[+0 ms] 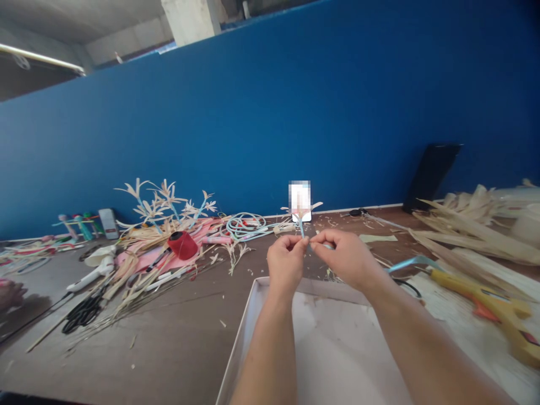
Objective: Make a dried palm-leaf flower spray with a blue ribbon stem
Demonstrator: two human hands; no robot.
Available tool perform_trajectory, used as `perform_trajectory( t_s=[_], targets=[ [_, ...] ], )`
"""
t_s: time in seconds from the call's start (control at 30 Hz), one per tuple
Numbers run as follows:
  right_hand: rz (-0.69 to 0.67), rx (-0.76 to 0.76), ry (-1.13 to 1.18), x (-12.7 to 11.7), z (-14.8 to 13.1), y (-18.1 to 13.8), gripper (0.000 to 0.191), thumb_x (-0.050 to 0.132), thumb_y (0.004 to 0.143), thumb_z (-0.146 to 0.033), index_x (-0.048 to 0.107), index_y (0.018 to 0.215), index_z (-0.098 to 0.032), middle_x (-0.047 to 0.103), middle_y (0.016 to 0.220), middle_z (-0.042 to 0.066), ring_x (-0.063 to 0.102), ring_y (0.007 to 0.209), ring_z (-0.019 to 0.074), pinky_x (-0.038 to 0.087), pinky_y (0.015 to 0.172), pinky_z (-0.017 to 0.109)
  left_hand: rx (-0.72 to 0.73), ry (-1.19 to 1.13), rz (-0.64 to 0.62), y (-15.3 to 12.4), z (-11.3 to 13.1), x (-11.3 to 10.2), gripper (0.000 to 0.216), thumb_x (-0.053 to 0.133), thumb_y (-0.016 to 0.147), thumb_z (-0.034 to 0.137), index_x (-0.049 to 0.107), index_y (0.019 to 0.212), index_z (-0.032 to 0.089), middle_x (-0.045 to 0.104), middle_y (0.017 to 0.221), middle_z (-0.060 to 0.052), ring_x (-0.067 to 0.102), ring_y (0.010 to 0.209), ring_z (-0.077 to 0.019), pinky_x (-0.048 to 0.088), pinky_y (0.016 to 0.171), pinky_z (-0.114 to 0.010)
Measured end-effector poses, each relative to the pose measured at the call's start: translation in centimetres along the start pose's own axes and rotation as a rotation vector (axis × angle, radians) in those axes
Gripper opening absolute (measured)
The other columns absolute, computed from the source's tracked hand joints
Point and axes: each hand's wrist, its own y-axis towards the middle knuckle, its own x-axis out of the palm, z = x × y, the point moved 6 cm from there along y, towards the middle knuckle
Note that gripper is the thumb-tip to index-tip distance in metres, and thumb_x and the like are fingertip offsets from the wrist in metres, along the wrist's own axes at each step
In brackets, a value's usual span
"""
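Note:
My left hand (287,263) is closed in a pinch on the light-blue stem (301,227) of a handmade flower, which stands upright above the fingertips. Its pale, narrow petals (316,206) spread out in front of a small white upright card or screen that is partly blurred. My right hand (345,257) is beside it, thumb and forefinger pressed together near the stem's lower end; whatever lies between them is too small to make out. Below both hands is a shallow white box lid or tray (314,288).
Finished pale flowers (152,211) lie at left with a red spool (183,246), coiled light-blue cord (247,225) and black-handled scissors (82,312). A yellow glue gun (481,295) and dried husks (476,230) are at right. Another person's hand (12,295) shows at the left edge.

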Motion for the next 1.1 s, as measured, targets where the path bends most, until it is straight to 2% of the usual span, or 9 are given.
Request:
perform_trajectory(
  t_s=[0.37, 0.6, 0.9, 1.1],
  targets=[
    [-0.047, 0.067, 0.073, 0.3, 0.6, 0.2, 0.025, 0.053, 0.067, -0.036, 0.067, 0.076, -0.018, 0.054, 0.052, -0.002, 0.039, 0.045, 0.0099, 0.028, 0.044, 0.023, -0.033, -0.064, -0.008, 0.3, -0.8, -0.1, 0.029, 0.065, 0.062, 0.041, 0.064, 0.07, 0.014, 0.056, 0.059, 0.0, 0.045, 0.053, -0.0086, 0.036, 0.053, -0.021],
    [-0.069, 0.089, 0.09, 0.3, 0.6, 0.2, 0.028, 0.057, 0.065, -0.036, 0.069, 0.082, -0.018, 0.066, 0.071, 0.002, 0.054, 0.062, 0.0148, 0.036, 0.053, 0.023, -0.026, -0.106, -0.029, 0.4, -1.1, 0.1, 0.028, 0.066, 0.061, 0.041, 0.061, 0.067, 0.014, 0.054, 0.059, 0.001, 0.043, 0.053, -0.0077, 0.035, 0.053, -0.02],
    [-0.099, 0.057, 0.096, 0.4, 0.2, 0.0, 0.027, 0.055, 0.067, -0.038, 0.069, 0.077, -0.017, 0.065, 0.064, 0.001, 0.052, 0.058, 0.0142, 0.033, 0.05, 0.022, -0.056, -0.157, -0.057, 0.4, -1.5, 0.2, 0.03, 0.067, 0.06, 0.042, 0.059, 0.065, 0.014, 0.053, 0.058, 0.001, 0.043, 0.053, -0.0073, 0.034, 0.053, -0.021],
    [-0.122, 0.085, 0.113, 0.9, 1.4, 0.4, 0.028, 0.056, 0.067, -0.039, 0.069, 0.075, -0.017, 0.059, 0.056, -0.001, 0.046, 0.053, 0.012, 0.03, 0.047, 0.023, -0.088, -0.177, -0.056, 0.3, -1.6, 0.4, 0.03, 0.068, 0.061, 0.041, 0.06, 0.067, 0.013, 0.05, 0.057, 0.002, 0.04, 0.053, -0.0064, 0.032, 0.052, -0.019]
  ],
)
